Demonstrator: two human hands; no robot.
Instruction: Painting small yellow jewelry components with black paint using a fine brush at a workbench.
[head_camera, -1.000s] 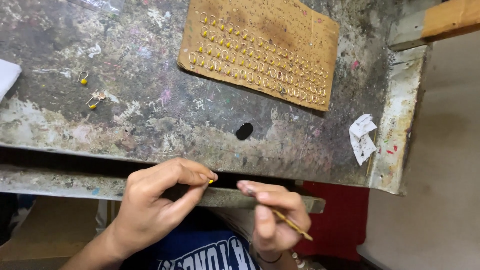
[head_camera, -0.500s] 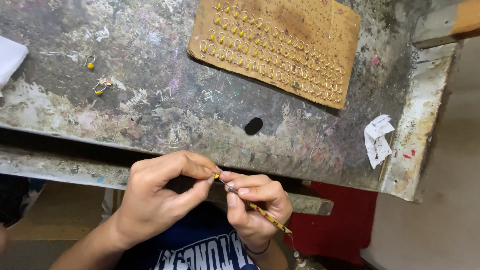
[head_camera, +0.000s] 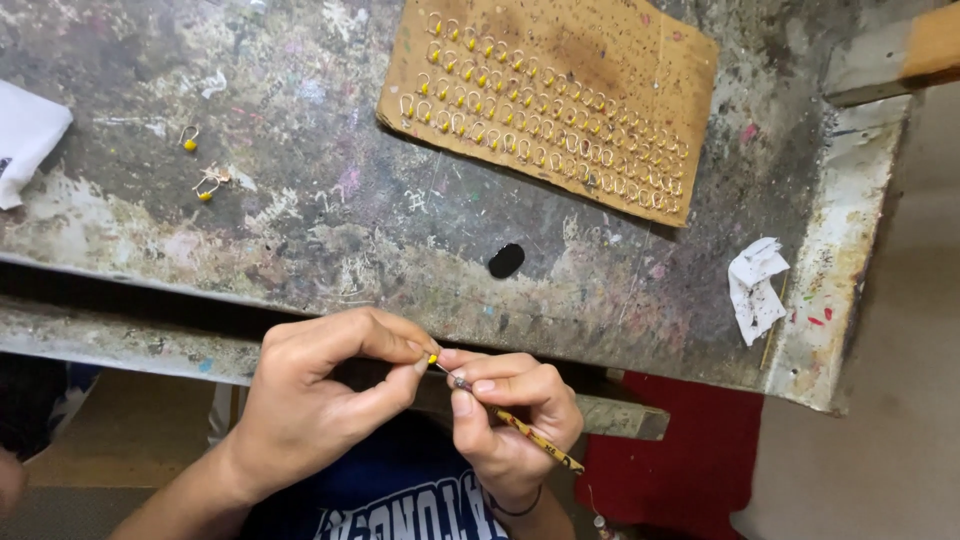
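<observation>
Left hand (head_camera: 320, 400) grip pinches yellow bead (head_camera: 432, 358), mostly hidden; right hand (head_camera: 515, 420) grip clamps thin tool (head_camera: 520, 428).

Bare forearms, no sleeves in view. Navy shirt (head_camera: 400, 500) with white block lettering across the chest. Thin dark band (head_camera: 516, 509) around right wrist. No rings, no gloves.

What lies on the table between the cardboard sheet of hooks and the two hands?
In the head view, a small black spot sits on the table between the cardboard sheet and the left hand and right hand; otherwise bare, paint-stained surface.
</observation>
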